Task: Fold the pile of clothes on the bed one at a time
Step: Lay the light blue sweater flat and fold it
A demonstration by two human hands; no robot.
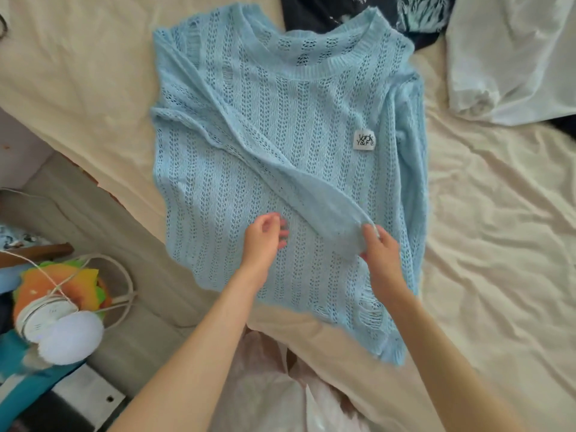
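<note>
A light blue open-knit sweater lies flat on the cream bed sheet, neckline away from me, a small white label on its chest. Its left sleeve is laid diagonally across the body, and the right sleeve is folded in along the right edge. My right hand pinches the cuff of the diagonal sleeve near the sweater's lower right. My left hand hovers just above the lower middle of the sweater with fingers loosely curled, holding nothing.
A dark navy printed garment lies beyond the neckline, and a white garment sits at the top right. The bed's edge runs along the left; beside it are a cord, a white round object and colourful items.
</note>
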